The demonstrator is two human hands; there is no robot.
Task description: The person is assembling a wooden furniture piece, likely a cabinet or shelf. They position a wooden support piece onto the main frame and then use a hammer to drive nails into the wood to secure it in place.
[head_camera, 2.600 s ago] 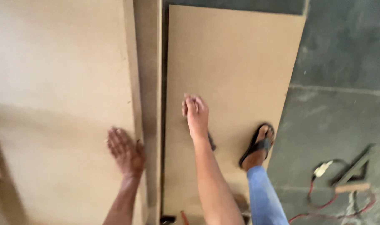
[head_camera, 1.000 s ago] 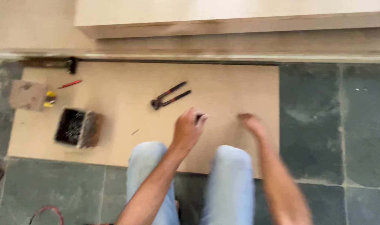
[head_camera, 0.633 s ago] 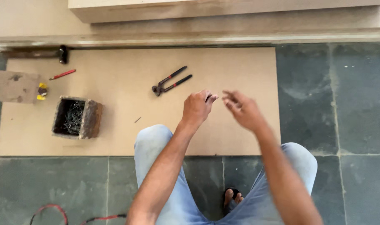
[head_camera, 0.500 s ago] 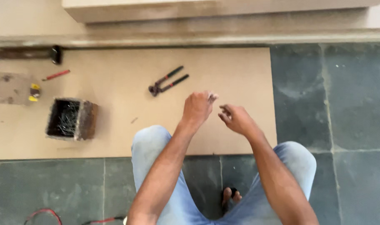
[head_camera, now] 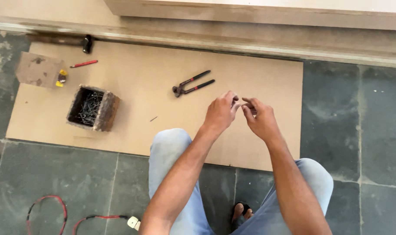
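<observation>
My left hand [head_camera: 220, 114] and my right hand [head_camera: 262, 119] hover close together over a flat tan board [head_camera: 259, 78] on the floor, fingertips almost touching. The left fingers are bunched around something small and dark, too small to identify. The right fingers pinch toward it; whether they hold anything cannot be made out. Red-handled pincers [head_camera: 193, 83] lie on the board just beyond my left hand. My knees in blue jeans [head_camera: 167, 148] frame the near edge of the board.
A small open box of nails [head_camera: 93, 108] stands on the board's left part, a loose nail [head_camera: 153, 118] beside it. A hammer [head_camera: 86, 43], red pencil [head_camera: 83, 64] and cardboard scrap [head_camera: 36, 69] lie at far left. Stacked boards [head_camera: 250, 11] run across the top. Red cable [head_camera: 46, 208] trails over dark tiles.
The view swung from boards seen lengthwise to me crouching at this board. In the last second both hands rose off the board and drew together until the fingertips nearly meet.
</observation>
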